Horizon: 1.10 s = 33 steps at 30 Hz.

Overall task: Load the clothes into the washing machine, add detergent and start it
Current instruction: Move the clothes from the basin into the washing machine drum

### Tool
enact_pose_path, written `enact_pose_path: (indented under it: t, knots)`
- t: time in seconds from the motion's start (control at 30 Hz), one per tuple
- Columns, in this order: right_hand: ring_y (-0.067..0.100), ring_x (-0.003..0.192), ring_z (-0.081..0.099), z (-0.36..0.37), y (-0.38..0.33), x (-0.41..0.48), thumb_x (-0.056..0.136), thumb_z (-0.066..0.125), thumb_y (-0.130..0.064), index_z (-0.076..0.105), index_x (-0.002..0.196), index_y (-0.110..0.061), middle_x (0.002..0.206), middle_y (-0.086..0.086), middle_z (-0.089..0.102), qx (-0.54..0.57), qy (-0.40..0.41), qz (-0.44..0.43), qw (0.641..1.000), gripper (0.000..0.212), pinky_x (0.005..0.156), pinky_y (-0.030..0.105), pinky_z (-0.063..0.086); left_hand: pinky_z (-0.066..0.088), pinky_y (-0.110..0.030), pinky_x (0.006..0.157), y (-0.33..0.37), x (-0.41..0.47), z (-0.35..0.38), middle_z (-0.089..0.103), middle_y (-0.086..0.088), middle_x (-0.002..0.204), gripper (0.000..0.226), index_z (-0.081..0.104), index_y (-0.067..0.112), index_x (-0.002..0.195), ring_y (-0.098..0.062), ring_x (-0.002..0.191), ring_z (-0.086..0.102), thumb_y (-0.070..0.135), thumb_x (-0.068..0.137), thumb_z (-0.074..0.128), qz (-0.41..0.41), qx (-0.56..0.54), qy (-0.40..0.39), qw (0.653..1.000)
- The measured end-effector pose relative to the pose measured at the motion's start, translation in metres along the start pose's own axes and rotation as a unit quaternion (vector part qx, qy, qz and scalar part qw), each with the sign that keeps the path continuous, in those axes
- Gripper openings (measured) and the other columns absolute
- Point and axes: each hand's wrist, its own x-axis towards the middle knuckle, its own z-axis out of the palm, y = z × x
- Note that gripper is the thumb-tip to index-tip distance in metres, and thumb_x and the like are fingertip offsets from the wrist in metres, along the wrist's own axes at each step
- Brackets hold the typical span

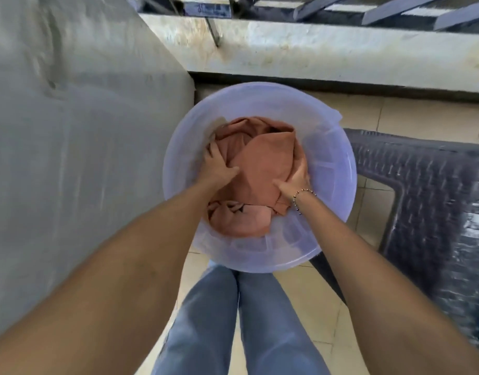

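A round pale purple plastic basin stands on the tiled floor in front of my legs. Inside it lies a heap of orange-brown clothes, with a lighter pink piece near the front. My left hand presses on the left side of the heap, fingers curled into the cloth. My right hand, with a bead bracelet on the wrist, grips the right side of the same heap. The washing machine is the large shape under a grey cover at the left, right beside the basin.
A dark woven plastic chair or stool stands to the right of the basin. A stained low concrete ledge with railings runs along the back. Beige floor tiles show between the basin and the chair.
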Motion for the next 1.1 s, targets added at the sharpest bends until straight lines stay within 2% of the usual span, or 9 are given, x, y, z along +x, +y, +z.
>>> enact_pose_path:
  t: [0.13, 0.3, 0.43, 0.53, 0.67, 0.8, 0.93, 1.03, 1.1]
  knots:
    - [0.02, 0.143, 0.017, 0.02, 0.015, 0.033, 0.053, 0.088, -0.032, -0.005, 0.149, -0.018, 0.156, 0.004, 0.012, -0.004, -0.008, 0.035, 0.999, 0.134, 0.118, 0.039, 0.021, 0.029, -0.049, 0.113, -0.003, 0.03, 0.018, 0.009, -0.02, 0.156, 0.121, -0.01, 0.016, 0.151, -0.038, 0.141, 0.025, 0.043, 0.072, 0.077, -0.01, 0.031, -0.004, 0.999]
    - [0.021, 0.141, 0.022, 0.042, 0.022, 0.041, 0.043, 0.09, -0.044, -0.002, 0.148, -0.025, 0.155, 0.002, 0.017, -0.014, 0.029, 0.041, 0.999, 0.14, 0.117, 0.038, 0.021, 0.042, -0.048, 0.096, 0.001, 0.034, 0.03, 0.05, -0.023, 0.132, 0.06, 0.034, 0.002, 0.138, -0.041, 0.12, 0.05, 0.032, 0.091, 0.055, 0.031, 0.123, 0.122, 0.984]
    - [0.02, 0.137, 0.032, 0.039, 0.024, 0.039, 0.046, 0.077, -0.067, 0.018, 0.144, -0.033, 0.15, -0.004, 0.031, 0.08, 0.027, 0.057, 0.995, 0.119, 0.115, 0.041, 0.027, 0.044, -0.04, 0.092, 0.009, 0.013, 0.023, 0.06, -0.028, 0.119, 0.042, 0.059, 0.0, 0.117, -0.043, 0.111, 0.055, 0.03, 0.09, 0.049, -0.016, -0.019, 0.126, 0.992]
    - [0.009, 0.131, 0.041, 0.03, 0.018, 0.042, 0.034, 0.071, -0.083, 0.031, 0.139, -0.04, 0.143, -0.016, 0.041, 0.217, -0.002, 0.102, 0.971, 0.12, 0.112, 0.038, 0.033, 0.046, -0.038, 0.078, 0.015, -0.025, 0.025, 0.065, -0.025, 0.1, 0.026, 0.062, 0.005, 0.086, -0.041, 0.095, 0.06, 0.029, 0.086, 0.052, 0.086, 0.005, 0.099, 0.991]
    - [0.007, 0.137, 0.031, 0.016, -0.003, 0.026, 0.026, 0.078, -0.076, 0.017, 0.147, -0.025, 0.15, -0.01, 0.029, 0.114, -0.048, 0.084, 0.989, 0.144, 0.115, 0.034, 0.027, 0.03, -0.031, 0.062, 0.027, -0.078, 0.038, 0.067, -0.018, 0.089, 0.021, 0.047, 0.015, 0.071, -0.034, 0.081, 0.06, 0.027, 0.086, 0.055, 0.229, 0.081, -0.032, 0.969]
    - [0.024, 0.121, 0.053, -0.002, -0.016, 0.003, 0.058, 0.075, -0.034, 0.054, 0.127, -0.011, 0.129, 0.008, 0.057, 0.053, 0.001, 0.103, 0.993, 0.075, 0.102, 0.031, 0.043, 0.029, -0.03, 0.06, 0.02, -0.095, 0.037, 0.063, -0.011, 0.073, 0.033, 0.047, 0.013, 0.07, -0.03, 0.071, 0.058, 0.039, 0.089, 0.052, 0.285, 0.124, -0.075, 0.947]
    - [0.019, 0.078, 0.067, -0.017, -0.022, -0.028, 0.039, 0.063, -0.034, 0.062, 0.1, -0.013, 0.087, 0.005, 0.069, 0.234, -0.03, 0.12, 0.964, 0.064, 0.078, 0.035, 0.054, 0.048, -0.036, 0.085, 0.011, -0.087, 0.008, 0.068, -0.004, 0.09, 0.044, 0.066, 0.013, 0.086, -0.017, 0.085, 0.061, 0.051, 0.091, 0.044, 0.126, -0.296, 0.072, 0.944]
    - [0.006, 0.04, 0.057, -0.034, -0.035, -0.075, 0.074, 0.055, -0.013, 0.054, 0.071, -0.015, 0.046, -0.005, 0.06, 0.323, -0.133, 0.131, 0.928, 0.004, 0.048, 0.018, 0.046, 0.044, -0.043, 0.1, 0.006, -0.058, -0.016, 0.06, -0.005, 0.116, 0.062, 0.057, 0.009, 0.115, -0.02, 0.107, 0.057, 0.061, 0.081, 0.055, -0.027, -0.367, 0.125, 0.921]
    - [0.007, 0.045, 0.063, -0.046, -0.04, -0.097, 0.09, 0.039, -0.004, 0.059, 0.074, -0.01, 0.049, -0.002, 0.066, 0.32, -0.208, 0.123, 0.916, 0.027, 0.05, 0.017, 0.052, 0.038, -0.045, 0.108, 0.011, -0.046, -0.025, 0.053, -0.002, 0.135, 0.096, 0.043, 0.014, 0.137, -0.022, 0.122, 0.051, 0.072, 0.063, 0.061, -0.107, -0.403, 0.058, 0.907]
